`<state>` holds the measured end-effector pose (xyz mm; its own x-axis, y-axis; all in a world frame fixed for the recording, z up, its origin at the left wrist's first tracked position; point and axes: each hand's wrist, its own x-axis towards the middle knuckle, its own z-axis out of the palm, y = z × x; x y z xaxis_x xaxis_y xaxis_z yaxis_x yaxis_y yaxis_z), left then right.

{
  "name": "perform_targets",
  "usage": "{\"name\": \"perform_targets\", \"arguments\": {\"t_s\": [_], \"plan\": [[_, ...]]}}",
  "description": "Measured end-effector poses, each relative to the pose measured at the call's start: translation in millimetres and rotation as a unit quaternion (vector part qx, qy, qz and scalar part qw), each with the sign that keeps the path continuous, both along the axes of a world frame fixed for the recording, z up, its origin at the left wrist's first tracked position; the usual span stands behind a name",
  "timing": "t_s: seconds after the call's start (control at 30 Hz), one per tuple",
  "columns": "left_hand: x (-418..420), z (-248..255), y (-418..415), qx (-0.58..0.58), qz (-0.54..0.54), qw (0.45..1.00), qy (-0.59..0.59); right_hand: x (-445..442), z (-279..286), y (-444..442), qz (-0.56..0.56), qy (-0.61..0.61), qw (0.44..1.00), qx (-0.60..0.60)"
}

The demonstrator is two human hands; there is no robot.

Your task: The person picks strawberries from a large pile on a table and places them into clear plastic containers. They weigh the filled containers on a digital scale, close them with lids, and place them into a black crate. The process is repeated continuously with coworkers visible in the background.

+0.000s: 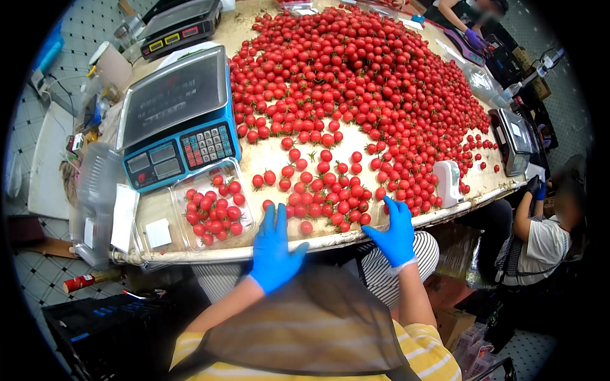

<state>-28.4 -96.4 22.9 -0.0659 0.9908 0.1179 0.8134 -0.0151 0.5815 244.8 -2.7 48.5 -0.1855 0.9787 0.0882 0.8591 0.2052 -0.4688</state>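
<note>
My left hand (275, 252), in a blue glove, is at the table's front edge with its thumb spread and nothing visible in it. A single cherry tomato (268, 205) lies by its fingertips. To its left is a clear plastic clamshell box (245, 224), its lid folded open and cherry tomatoes inside. My right hand (396, 233), also gloved in blue, has thumb and index finger apart, the fingertip close to a cherry tomato (380, 193). Between and beyond my hands lies a loose group of cherry tomatoes (329, 195); farther back rises a large heap (352, 62).
A blue weighing scale (174, 105) stands behind the box, with another scale (183, 28) beyond. Stacked clear lids (95, 200) overhang the left edge. A white dispenser-like object (447, 183) stands right of my right hand. Co-workers (541, 238) are at the right and far side (452, 14).
</note>
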Motion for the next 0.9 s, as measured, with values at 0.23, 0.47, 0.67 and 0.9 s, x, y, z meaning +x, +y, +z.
{"name": "perform_targets", "arguments": {"t_s": [0.23,0.47,0.67,0.9], "plan": [[11.4,11.7,36.2,-0.127,0.027,0.982,-0.135,-31.2,-16.0,18.1,0.076,0.132,0.976,-0.155],[26.3,-20.1,61.0,-0.018,0.008,0.975,-0.221,-71.3,-30.0,26.4,0.140,0.232,0.952,-0.144],[12.4,-18.3,69.3,-0.083,0.016,0.744,-0.662,-94.8,-36.5,26.7,0.134,0.399,0.895,-0.148],[14.4,-12.1,90.1,-0.105,0.099,0.463,-0.874,-137.5,-23.9,10.1,0.136,0.359,0.923,0.037]]}}
